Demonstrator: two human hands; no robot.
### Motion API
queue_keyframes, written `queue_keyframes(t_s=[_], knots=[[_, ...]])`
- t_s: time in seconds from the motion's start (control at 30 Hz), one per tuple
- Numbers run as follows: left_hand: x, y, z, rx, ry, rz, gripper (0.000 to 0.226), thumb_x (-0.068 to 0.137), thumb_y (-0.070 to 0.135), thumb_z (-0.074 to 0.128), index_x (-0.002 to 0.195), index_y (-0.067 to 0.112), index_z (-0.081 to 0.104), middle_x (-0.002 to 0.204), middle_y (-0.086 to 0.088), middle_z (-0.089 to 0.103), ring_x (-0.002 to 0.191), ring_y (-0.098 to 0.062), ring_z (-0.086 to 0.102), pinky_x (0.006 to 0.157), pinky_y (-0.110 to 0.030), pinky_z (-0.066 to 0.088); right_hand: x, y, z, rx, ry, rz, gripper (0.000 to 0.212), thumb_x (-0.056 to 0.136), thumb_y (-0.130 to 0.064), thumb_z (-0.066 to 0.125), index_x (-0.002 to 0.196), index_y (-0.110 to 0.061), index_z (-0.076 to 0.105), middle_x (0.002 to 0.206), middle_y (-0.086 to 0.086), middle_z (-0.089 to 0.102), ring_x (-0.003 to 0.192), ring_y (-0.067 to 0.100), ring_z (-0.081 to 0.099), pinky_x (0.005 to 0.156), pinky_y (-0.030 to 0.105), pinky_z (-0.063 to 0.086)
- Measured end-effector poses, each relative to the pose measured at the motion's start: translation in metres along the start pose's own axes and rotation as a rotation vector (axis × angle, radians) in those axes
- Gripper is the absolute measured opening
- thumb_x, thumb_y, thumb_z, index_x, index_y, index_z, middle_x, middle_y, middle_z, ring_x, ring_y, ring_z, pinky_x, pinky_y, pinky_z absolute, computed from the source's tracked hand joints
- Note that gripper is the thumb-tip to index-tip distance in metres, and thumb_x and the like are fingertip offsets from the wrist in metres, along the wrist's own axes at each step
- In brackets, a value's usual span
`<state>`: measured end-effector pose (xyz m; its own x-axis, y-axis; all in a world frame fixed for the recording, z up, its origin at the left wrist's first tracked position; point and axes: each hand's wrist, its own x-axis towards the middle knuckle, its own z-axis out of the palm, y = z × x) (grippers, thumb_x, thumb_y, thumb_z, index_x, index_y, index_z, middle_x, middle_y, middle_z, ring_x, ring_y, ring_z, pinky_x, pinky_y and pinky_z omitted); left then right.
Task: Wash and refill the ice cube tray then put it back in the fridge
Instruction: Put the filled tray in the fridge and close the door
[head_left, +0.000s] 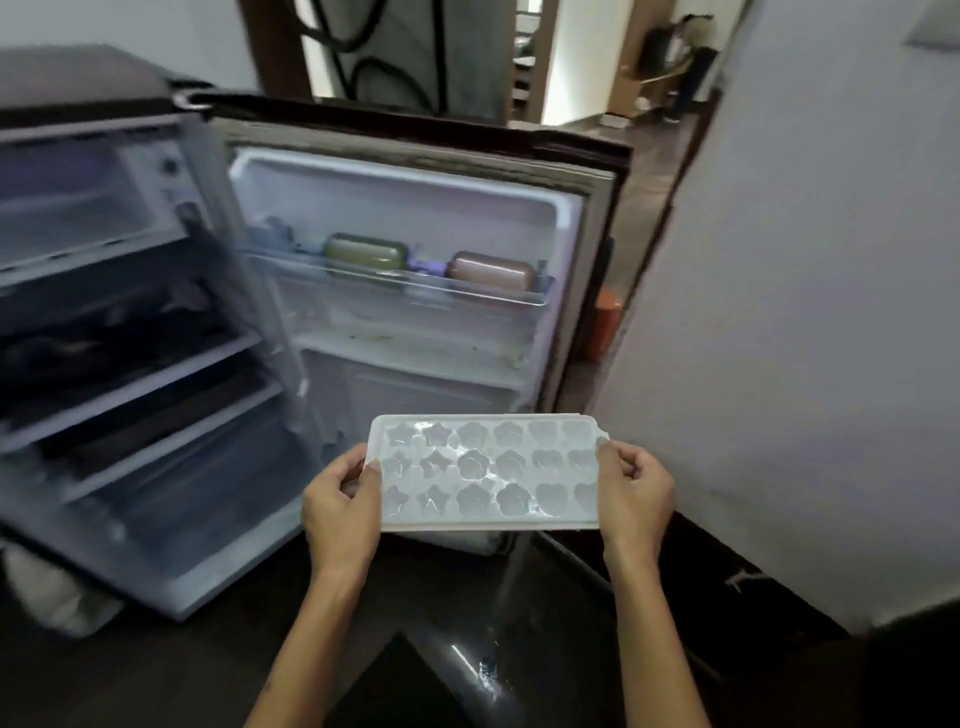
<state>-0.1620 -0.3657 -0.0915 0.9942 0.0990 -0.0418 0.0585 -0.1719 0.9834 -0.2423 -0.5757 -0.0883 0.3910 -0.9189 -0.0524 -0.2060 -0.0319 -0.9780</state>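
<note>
The ice cube tray (485, 473) was a pale, translucent plastic rectangle with a raised rim, moulded into three rows of small star and flower shaped cups whose glossy surfaces caught the light. One corner at 2 o'clock looked chipped or notched.

It was held level in mid-air between both hands. The left hand (340, 501) pinched the short edge at 9 o'clock, thumb on top and fingers curled beneath. The right hand (631, 491) gripped the opposite short edge at 3 o'clock in the same way, thumb laid over the rim. Bare forearms ran in from 6 o'clock.

Behind the tray, at 12 o'clock, stood the open fridge (130, 338). Its white interior had flat shelves holding dark, blurred contents. The door (415, 249), swung wide, had a dark gasketed edge and a clear plastic rack carrying an olive-green rounded container (363, 254) and a brownish-pink one (491, 270), both smooth and oblong. The liner below the rack showed faint stains.

Underfoot, the floor (441, 649) was dark and polished, with bright reflections. A plain white wall (805, 312) rose at 3 o'clock, with an orange object (605, 325) tucked between it and the door. At 12 o'clock a doorway (597, 62) opened onto another lit room.
</note>
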Motion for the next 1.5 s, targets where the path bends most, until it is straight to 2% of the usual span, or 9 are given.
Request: queue_keyframes(t_s=[0.2, 0.33, 0.47, 0.73, 0.97, 1.2, 1.3, 1.4, 1.5], knots=[[-0.013, -0.03, -0.05, 0.03, 0.205, -0.102, 0.027, 0.092, 0.01, 0.056, 0.117, 0.008, 0.066, 0.102, 0.002, 0.069, 0.088, -0.008, 0.063, 0.086, -0.033, 0.052, -0.017, 0.009, 0.049, 0.004, -0.211, -0.005, 0.008, 0.085, -0.026, 0.066, 0.082, -0.02, 0.069, 0.076, -0.003, 0.068, 0.071, 0.011, 0.061, 0.07, 0.026, 0.048], [-0.016, -0.043, -0.092, 0.024, 0.36, -0.158, 0.023, 0.091, 0.008, 0.057, 0.113, 0.008, 0.067, 0.085, 0.011, 0.065, 0.075, -0.007, 0.059, 0.071, -0.021, 0.048, -0.046, 0.013, 0.09, -0.025, -0.372, -0.003, 0.009, 0.086, -0.026, 0.066, 0.082, -0.018, 0.069, 0.076, -0.003, 0.067, 0.069, 0.009, 0.059, 0.065, 0.022, 0.043], [-0.001, -0.046, -0.126, 0.016, 0.451, -0.166, 0.025, 0.091, 0.005, 0.057, 0.114, 0.004, 0.067, 0.098, -0.002, 0.069, 0.08, -0.007, 0.061, 0.077, -0.024, 0.047, -0.067, 0.008, 0.133, -0.045, -0.477, -0.05, 0.012, 0.088, -0.025, 0.065, 0.084, -0.015, 0.069, 0.076, -0.002, 0.067, 0.068, 0.01, 0.059, 0.06, 0.02, 0.043], [0.063, -0.039, -0.19, 0.027, 0.489, -0.153, 0.029, 0.092, 0.008, 0.057, 0.12, 0.004, 0.064, 0.108, -0.006, 0.068, 0.09, -0.014, 0.061, 0.081, -0.026, 0.047, -0.1, -0.018, 0.226, -0.072, -0.547, -0.152, 0.012, 0.087, -0.027, 0.066, 0.085, -0.017, 0.07, 0.077, -0.004, 0.067, 0.073, 0.014, 0.063, 0.06, 0.022, 0.043], [0.116, -0.034, -0.233, 0.032, 0.497, -0.11, 0.027, 0.09, 0.004, 0.058, 0.116, 0.005, 0.065, 0.097, -0.001, 0.066, 0.081, -0.006, 0.058, 0.073, -0.021, 0.045, -0.12, -0.033, 0.289, -0.111, -0.585, -0.209, 0.012, 0.087, -0.029, 0.065, 0.089, -0.018, 0.07, 0.081, -0.003, 0.069, 0.076, 0.013, 0.064, 0.061, 0.023, 0.043], [0.16, -0.033, -0.26, 0.042, 0.558, -0.151, 0.027, 0.089, 0.006, 0.059, 0.114, 0.009, 0.067, 0.1, -0.002, 0.068, 0.092, -0.018, 0.063, 0.086, -0.041, 0.054, -0.125, -0.053, 0.336, -0.17, -0.672, -0.286, 0.016, 0.087, -0.031, 0.063, 0.094, -0.019, 0.072, 0.084, -0.006, 0.07, 0.079, 0.011, 0.065, 0.068, 0.029, 0.05], [0.176, -0.029, -0.266, 0.036, 0.593, -0.15, 0.026, 0.089, 0.007, 0.059, 0.113, 0.011, 0.068, 0.095, 0.003, 0.067, 0.094, -0.018, 0.063, 0.084, -0.036, 0.053, -0.125, -0.063, 0.358, -0.193, -0.713, -0.317, 0.017, 0.085, -0.029, 0.063, 0.095, -0.02, 0.072, 0.084, -0.006, 0.07, 0.08, 0.013, 0.065, 0.073, 0.033, 0.054], [0.193, -0.024, -0.269, 0.043, 0.606, -0.132, 0.024, 0.089, 0.006, 0.058, 0.109, 0.016, 0.069, 0.086, 0.012, 0.065, 0.086, -0.011, 0.061, 0.07, -0.023, 0.047, -0.122, -0.077, 0.378, -0.193, -0.743, -0.336, 0.014, 0.083, -0.024, 0.063, 0.092, -0.019, 0.073, 0.082, -0.006, 0.07, 0.079, 0.012, 0.064, 0.07, 0.03, 0.05], [0.212, -0.017, -0.273, 0.066, 0.619, -0.128, 0.024, 0.09, 0.007, 0.057, 0.111, 0.014, 0.068, 0.089, 0.007, 0.067, 0.09, -0.013, 0.063, 0.066, -0.02, 0.046, -0.119, -0.092, 0.399, -0.173, -0.773, -0.364, 0.014, 0.084, -0.019, 0.062, 0.092, -0.016, 0.073, 0.081, -0.005, 0.069, 0.079, 0.012, 0.063, 0.066, 0.027, 0.045]])
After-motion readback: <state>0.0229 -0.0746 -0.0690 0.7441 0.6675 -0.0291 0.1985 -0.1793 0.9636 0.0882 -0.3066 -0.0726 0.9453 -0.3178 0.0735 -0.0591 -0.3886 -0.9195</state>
